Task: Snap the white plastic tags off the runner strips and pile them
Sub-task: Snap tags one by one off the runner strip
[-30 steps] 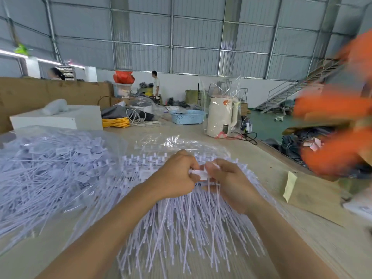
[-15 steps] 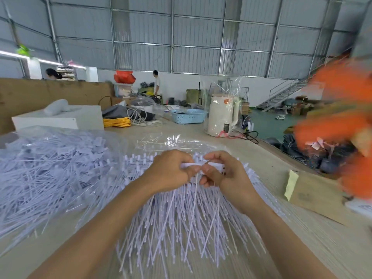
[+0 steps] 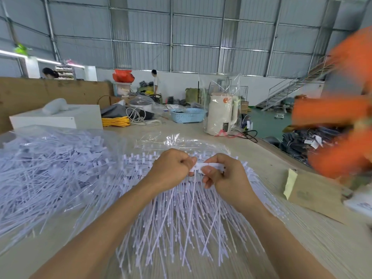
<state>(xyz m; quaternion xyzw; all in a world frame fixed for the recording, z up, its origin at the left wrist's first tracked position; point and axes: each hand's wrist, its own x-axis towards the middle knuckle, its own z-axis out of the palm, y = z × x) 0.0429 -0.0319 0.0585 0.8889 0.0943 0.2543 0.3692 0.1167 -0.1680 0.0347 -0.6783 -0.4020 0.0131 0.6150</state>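
Observation:
A white runner strip (image 3: pixel 203 165) with tags hanging from it is pinched between both hands above the table. My left hand (image 3: pixel 171 170) grips its left end in a fist. My right hand (image 3: pixel 225 174) holds the right part with thumb and fingers. Long thin tag tails (image 3: pixel 193 194) hang down from the strip. Under the hands lies a fan of runner strips with tags (image 3: pixel 181 222) on clear plastic. A big pile of loose white tags (image 3: pixel 46 168) covers the table's left side.
A wooden table (image 3: pixel 302 238) carries a brown cardboard piece with a yellow note (image 3: pixel 289 184) at the right. Blurred orange shapes (image 3: pixel 342 117) move at the right edge. Farther back stand a white box (image 3: pixel 56 117), yellow cord (image 3: pixel 115 121), blue basket (image 3: pixel 188 115) and wrapped kettle (image 3: pixel 221 115).
The hands have lifted slightly and drawn a little apart, showing more of the strip between them. The orange shapes at the right keep shifting.

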